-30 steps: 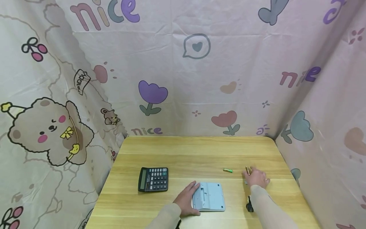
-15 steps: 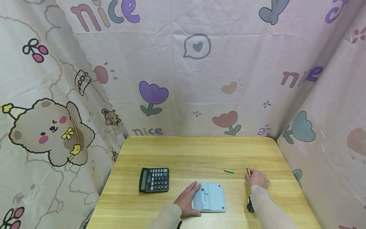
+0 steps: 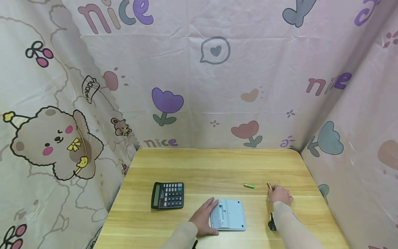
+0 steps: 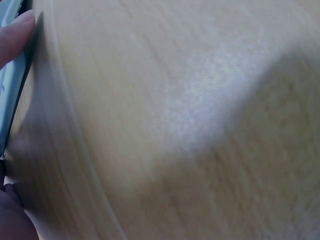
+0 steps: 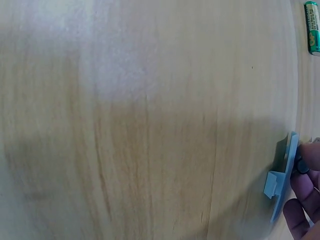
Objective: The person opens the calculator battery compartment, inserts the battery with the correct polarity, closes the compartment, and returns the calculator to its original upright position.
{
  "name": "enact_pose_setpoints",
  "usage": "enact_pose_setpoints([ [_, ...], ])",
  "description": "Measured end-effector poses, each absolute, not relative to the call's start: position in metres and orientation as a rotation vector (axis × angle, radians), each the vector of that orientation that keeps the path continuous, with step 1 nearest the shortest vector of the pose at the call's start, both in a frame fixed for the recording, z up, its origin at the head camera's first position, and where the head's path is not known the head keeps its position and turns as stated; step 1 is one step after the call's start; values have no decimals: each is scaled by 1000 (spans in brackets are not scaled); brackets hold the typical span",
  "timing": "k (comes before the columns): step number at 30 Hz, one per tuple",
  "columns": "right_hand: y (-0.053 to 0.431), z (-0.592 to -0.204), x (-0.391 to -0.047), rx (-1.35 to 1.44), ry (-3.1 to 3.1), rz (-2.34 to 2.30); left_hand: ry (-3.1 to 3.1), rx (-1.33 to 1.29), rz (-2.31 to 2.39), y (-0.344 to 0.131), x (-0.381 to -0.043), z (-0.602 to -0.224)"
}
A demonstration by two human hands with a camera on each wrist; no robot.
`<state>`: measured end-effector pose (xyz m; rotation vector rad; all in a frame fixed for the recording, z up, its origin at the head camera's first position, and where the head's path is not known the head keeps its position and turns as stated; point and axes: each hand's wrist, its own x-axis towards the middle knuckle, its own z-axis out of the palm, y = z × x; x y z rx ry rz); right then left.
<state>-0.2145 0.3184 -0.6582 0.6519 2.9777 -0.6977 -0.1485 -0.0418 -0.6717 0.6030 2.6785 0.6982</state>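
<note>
A light blue calculator (image 3: 234, 215) lies face down, with its battery slot uncovered. My left hand (image 3: 202, 218) holds it at the left side, fingers at the far corner and thumb at the near one. In the left wrist view only a strip of its edge (image 4: 11, 95) shows beside a fingertip. Right of it, my right hand (image 3: 280, 194) pinches a gold-ended battery (image 3: 269, 186) close to the table. The right wrist view shows a light blue battery cover (image 5: 287, 175) against those fingers; whether they grip it is unclear. A green battery (image 3: 248, 186) lies between the calculator and that hand.
A black calculator (image 3: 168, 195) lies keys up on the left of the wooden table (image 3: 199, 166). Printed cloth (image 3: 214, 86) hangs behind the table and along both sides. A black wrist device (image 3: 272, 223) sits under the right forearm.
The battery in my right fingers has turned slightly, and less of the light blue cover shows below it. My left hand and the light blue calculator stay put; the head view has shifted a little.
</note>
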Motion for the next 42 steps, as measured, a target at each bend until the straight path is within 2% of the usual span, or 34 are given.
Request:
enact_pose_setpoints([
  [29,305,-638,-216,792,3081,-925,2670,652,734,-45,-148,-669],
  [42,290,-626,-211,757,3154,-1157,2683,650,734,-44,-145,-666],
])
